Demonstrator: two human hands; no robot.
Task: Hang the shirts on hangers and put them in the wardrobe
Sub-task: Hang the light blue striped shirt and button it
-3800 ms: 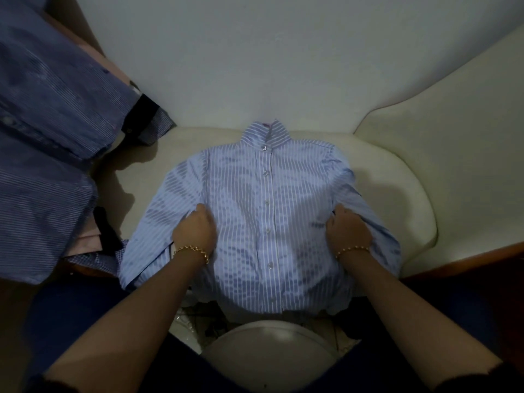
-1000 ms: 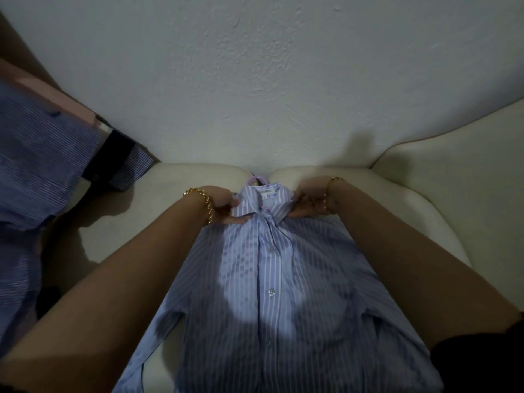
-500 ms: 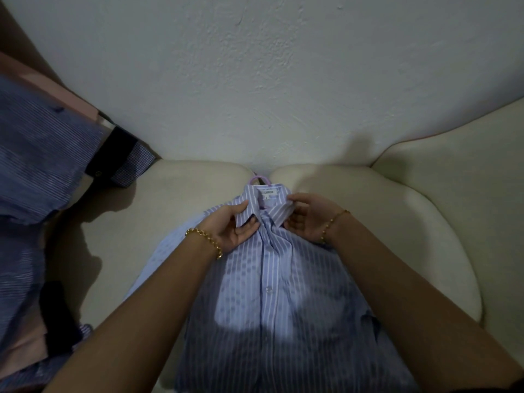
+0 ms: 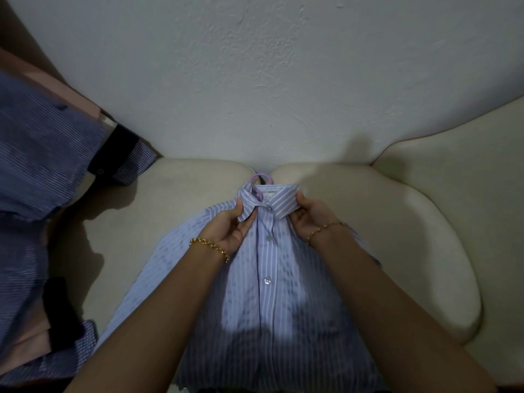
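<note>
A light blue striped shirt lies buttoned, front up, on a cream sofa seat. The lilac hook of a hanger pokes out of its collar; the rest of the hanger is hidden inside the shirt. My left hand pinches the left collar flap between thumb and fingers. On the other side, my right hand grips the right collar flap. Both wrists wear gold bracelets.
Several darker blue striped and checked shirts with a pink one hang or pile over the sofa's left side. A white textured wall rises right behind the seat. The sofa's cream right arm curves up at the right.
Since the earliest frame my hands moved from the shirt's sides up to the collar, and the hanger hook now shows. In the last half second both hands shifted their hold on the collar flaps.
</note>
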